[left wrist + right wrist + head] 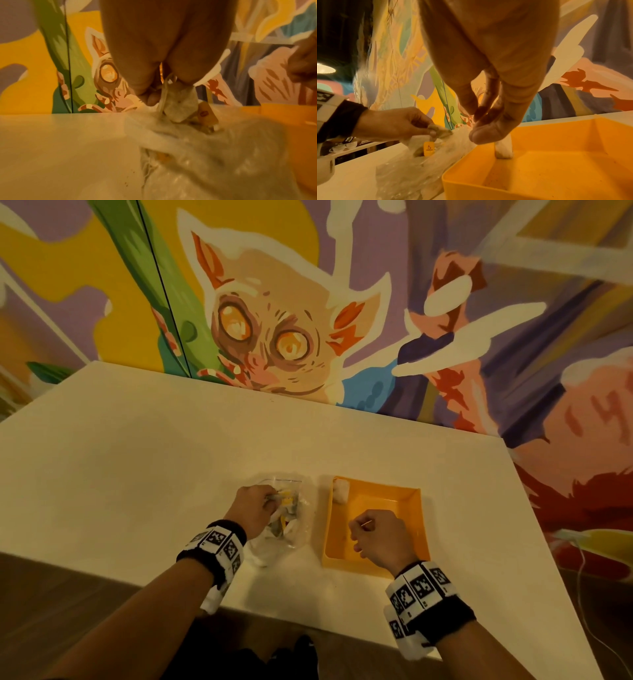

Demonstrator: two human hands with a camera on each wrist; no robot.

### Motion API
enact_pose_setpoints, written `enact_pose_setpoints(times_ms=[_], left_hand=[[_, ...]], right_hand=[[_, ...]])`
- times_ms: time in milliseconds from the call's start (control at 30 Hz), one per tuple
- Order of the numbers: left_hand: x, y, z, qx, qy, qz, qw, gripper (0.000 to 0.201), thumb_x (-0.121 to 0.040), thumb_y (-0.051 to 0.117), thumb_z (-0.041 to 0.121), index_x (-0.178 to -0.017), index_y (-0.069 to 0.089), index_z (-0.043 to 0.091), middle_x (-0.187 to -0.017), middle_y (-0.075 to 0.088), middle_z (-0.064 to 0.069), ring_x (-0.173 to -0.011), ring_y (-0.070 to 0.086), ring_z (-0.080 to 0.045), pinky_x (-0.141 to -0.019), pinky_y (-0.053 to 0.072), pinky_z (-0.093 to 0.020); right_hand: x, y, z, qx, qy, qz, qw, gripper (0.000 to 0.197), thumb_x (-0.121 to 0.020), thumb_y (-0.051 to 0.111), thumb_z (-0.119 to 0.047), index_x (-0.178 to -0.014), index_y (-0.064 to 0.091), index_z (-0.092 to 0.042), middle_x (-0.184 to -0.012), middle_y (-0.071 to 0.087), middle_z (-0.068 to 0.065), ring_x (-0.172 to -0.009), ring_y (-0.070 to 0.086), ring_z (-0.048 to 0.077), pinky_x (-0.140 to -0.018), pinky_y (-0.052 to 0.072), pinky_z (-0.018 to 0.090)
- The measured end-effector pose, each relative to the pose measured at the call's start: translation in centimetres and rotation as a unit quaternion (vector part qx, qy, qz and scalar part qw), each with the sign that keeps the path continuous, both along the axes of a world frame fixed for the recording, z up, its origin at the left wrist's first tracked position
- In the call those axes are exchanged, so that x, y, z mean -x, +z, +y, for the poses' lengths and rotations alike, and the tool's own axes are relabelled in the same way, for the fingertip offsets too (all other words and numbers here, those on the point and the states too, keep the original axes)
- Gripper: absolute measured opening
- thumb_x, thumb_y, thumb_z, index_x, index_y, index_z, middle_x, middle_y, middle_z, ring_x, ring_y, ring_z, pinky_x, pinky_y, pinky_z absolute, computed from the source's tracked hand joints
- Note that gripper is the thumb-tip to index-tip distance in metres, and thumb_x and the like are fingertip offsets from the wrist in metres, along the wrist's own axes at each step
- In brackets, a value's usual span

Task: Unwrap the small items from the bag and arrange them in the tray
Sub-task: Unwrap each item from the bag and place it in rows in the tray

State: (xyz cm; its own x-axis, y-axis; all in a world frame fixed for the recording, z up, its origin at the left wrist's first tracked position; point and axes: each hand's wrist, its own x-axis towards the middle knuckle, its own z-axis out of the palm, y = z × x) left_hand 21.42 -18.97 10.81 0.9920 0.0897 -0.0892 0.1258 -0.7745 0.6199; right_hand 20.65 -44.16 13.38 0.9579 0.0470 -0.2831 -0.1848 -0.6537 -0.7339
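A painted wall (281,313) showing a wide-eyed animal rises behind the pale surface (137,474) where a person works with both hands. The orange tray (419,508) serves as landmark: it sits on the surface near the front edge, and the clear plastic bag (298,539) lies just beside it on its left, crumpled, with tea bags and yellow tags showing through the film. The left hand (251,508) is over the bag's far end, its fingers (150,94) curled and pinching one tea bag (180,105) by the top, a string hanging beside it and a yellow tag (429,148) dangling below. The right hand (378,534) hovers over the tray's middle with fingers (489,134) loosely curled; whether it grips anything cannot be told, though a thin string seems to cross its knuckles. One unwrapped tea bag (340,491) leans upright in the tray's far left corner.
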Motion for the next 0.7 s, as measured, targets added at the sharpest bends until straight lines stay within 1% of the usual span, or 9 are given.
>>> enact_pose_setpoints(times_ms=[133,233,300,367,433,500,567,633,700], left_hand=[[-0.5,1.2,0.3,0.056,0.036,-0.009,0.998,0.022,-0.094,0.061,0.027,-0.087,0.070,0.008,-0.071,0.064,-0.007,-0.066,0.053,-0.021,-0.063,0.037,-0.028],[-0.6,1.2,1.1,0.192,0.070,0.032,0.978,0.033,-0.091,0.065,0.034,-0.078,0.063,0.003,-0.066,0.052,-0.005,-0.063,0.043,-0.016,-0.064,0.038,-0.025],[-0.4,1.1,1.6,0.337,0.114,0.061,0.933,0.039,-0.086,0.069,0.041,-0.085,0.065,0.002,-0.083,0.058,-0.007,-0.079,0.051,-0.019,-0.076,0.043,-0.035],[0.2,1.6,1.6,0.451,0.148,0.079,0.877,0.027,-0.095,0.059,0.025,-0.102,0.068,0.000,-0.101,0.066,-0.015,-0.094,0.059,-0.026,-0.086,0.049,-0.040],[0.7,2.0,1.4,0.521,0.166,0.097,0.832,0.022,-0.101,0.048,0.011,-0.108,0.065,-0.001,-0.103,0.068,-0.015,-0.092,0.064,-0.026,-0.080,0.054,-0.035],[1.1,2.4,1.0,0.575,0.165,0.110,0.793,0.022,-0.102,0.043,0.008,-0.107,0.064,0.001,-0.100,0.066,-0.016,-0.085,0.063,-0.026,-0.070,0.054,-0.033],[1.3,2.2,0.9,0.609,0.172,0.122,0.765,0.026,-0.102,0.042,0.012,-0.110,0.063,0.000,-0.105,0.066,-0.020,-0.088,0.064,-0.030,-0.072,0.053,-0.037],[1.4,1.9,0.7,0.630,0.185,0.130,0.743,0.030,-0.102,0.042,0.017,-0.117,0.062,0.001,-0.114,0.066,-0.022,-0.097,0.065,-0.033,-0.078,0.055,-0.038],[1.6,1.8,0.4,0.654,0.195,0.126,0.720,0.033,-0.102,0.043,0.020,-0.121,0.061,0.000,-0.118,0.065,-0.023,-0.103,0.064,-0.033,-0.080,0.055,-0.037]], right_hand=[[0.2,0.0,1.3,-0.010,0.032,-0.004,0.999,0.014,-0.092,0.061,-0.022,-0.079,0.066,-0.021,-0.077,0.072,0.003,-0.066,0.070,0.018,-0.063,0.059,0.033],[0.3,0.2,2.8,-0.020,0.063,-0.002,0.998,0.012,-0.091,0.061,-0.019,-0.082,0.068,-0.017,-0.080,0.072,0.003,-0.069,0.069,0.019,-0.065,0.059,0.034],[0.3,0.4,4.0,-0.053,0.088,0.008,0.995,0.010,-0.092,0.061,-0.017,-0.085,0.068,-0.015,-0.080,0.071,0.002,-0.066,0.069,0.018,-0.059,0.058,0.029],[0.4,0.6,5.3,-0.086,0.111,0.010,0.990,0.007,-0.092,0.062,-0.018,-0.087,0.067,-0.018,-0.082,0.068,-0.002,-0.066,0.068,0.015,-0.058,0.057,0.025],[0.3,0.6,6.9,-0.126,0.120,0.006,0.985,0.007,-0.089,0.066,-0.026,-0.096,0.065,-0.024,-0.088,0.066,-0.004,-0.074,0.069,0.017,-0.068,0.060,0.034],[0.3,0.4,8.6,-0.152,0.129,-0.002,0.980,0.031,-0.085,0.071,-0.038,-0.112,0.060,-0.027,-0.095,0.061,-0.009,-0.088,0.068,0.020,-0.079,0.058,0.041],[0.4,0.5,10.1,-0.178,0.132,-0.007,0.975,0.053,-0.079,0.074,-0.046,-0.124,0.051,-0.031,-0.104,0.057,-0.014,-0.097,0.065,0.019,-0.084,0.057,0.041],[0.3,0.6,11.2,-0.190,0.124,-0.024,0.973,0.061,-0.077,0.076,-0.045,-0.129,0.048,-0.032,-0.113,0.059,-0.009,-0.101,0.064,0.016,-0.086,0.056,0.038],[0.2,0.7,11.8,-0.187,0.114,-0.046,0.975,0.056,-0.077,0.079,-0.035,-0.126,0.053,-0.026,-0.112,0.062,-0.003,-0.097,0.064,0.015,-0.086,0.056,0.036]])
